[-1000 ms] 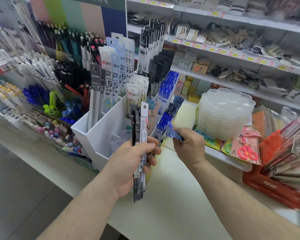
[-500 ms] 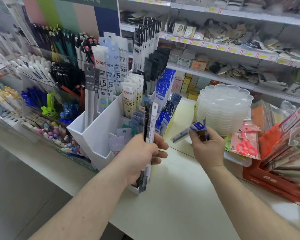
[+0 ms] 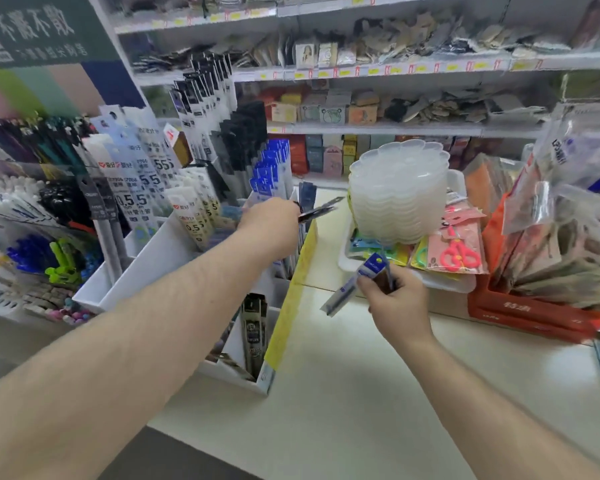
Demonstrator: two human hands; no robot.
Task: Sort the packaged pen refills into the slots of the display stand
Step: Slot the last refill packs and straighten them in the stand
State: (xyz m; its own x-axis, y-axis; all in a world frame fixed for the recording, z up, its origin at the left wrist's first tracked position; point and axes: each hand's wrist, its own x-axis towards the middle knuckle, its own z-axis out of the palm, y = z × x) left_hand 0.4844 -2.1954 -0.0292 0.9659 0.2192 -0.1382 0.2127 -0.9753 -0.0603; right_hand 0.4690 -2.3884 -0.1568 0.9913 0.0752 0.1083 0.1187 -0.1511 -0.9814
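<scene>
The white display stand (image 3: 160,258) stands on the counter at centre left, its stepped slots holding several upright refill packs. My left hand (image 3: 269,221) reaches out over the stand's right side and grips dark refill packs (image 3: 321,209) that stick out to the right, lying nearly flat. My right hand (image 3: 397,299) is lower and to the right, above the counter, pinching a blue-topped refill pack (image 3: 350,289) that slants down to the left. A dark refill pack (image 3: 253,330) stands in a front slot of the stand.
A stack of clear scalloped trays (image 3: 400,192) sits in a white tray right of the stand. Packaged scissors (image 3: 459,252) lie beside it. A red box (image 3: 527,315) of bagged goods fills the right. Pens crowd the left rack (image 3: 32,216). Shelves (image 3: 378,128) run behind.
My left hand has moved forward and up from near my body to over the stand's right side, tipping its packs flat. My right hand has dropped lower with the blue pack.
</scene>
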